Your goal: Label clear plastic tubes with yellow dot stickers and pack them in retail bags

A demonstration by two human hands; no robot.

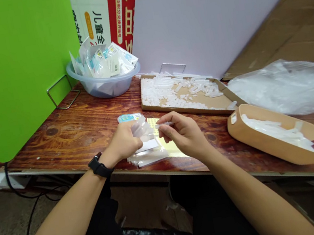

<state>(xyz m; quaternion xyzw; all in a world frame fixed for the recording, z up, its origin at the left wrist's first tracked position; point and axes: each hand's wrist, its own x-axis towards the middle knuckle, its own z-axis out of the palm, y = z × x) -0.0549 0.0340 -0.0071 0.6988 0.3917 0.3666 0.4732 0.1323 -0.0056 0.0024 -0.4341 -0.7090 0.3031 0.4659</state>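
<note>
- Small clear plastic pouch [144,129]: see-through, crumpled, something white inside; held just above the near edge of the dark-grained wooden table [86,125], between the two hands.
- Left hand [125,141]: fingers closed around the pouch's left side, hiding that part from view; black wristwatch [100,167] on the wrist.
- Right hand [184,135]: thumb and forefinger pinched together on a thin clear plastic stick [164,124], its tip pointing at the pouch; touching or apart, cannot tell.
- Directly beneath the hands: loose stack of flat clear bags [148,158] beside a pale yellow sheet [177,149].
- Just behind the left hand: blue-topped printed packet [128,117].
- Behind the hands: shallow brown cardboard tray [217,101] strewn with small white plastic pieces.
- To the right: tan oval scoop [257,141] with white pieces inside; beyond it, crumpled clear plastic sheeting [290,87].
- Back left: translucent bluish plastic bowl [104,89] heaped with filled packets.
- Enclosing the work area: bright green board [16,68] at left, plain white board [202,13] at the back.
</note>
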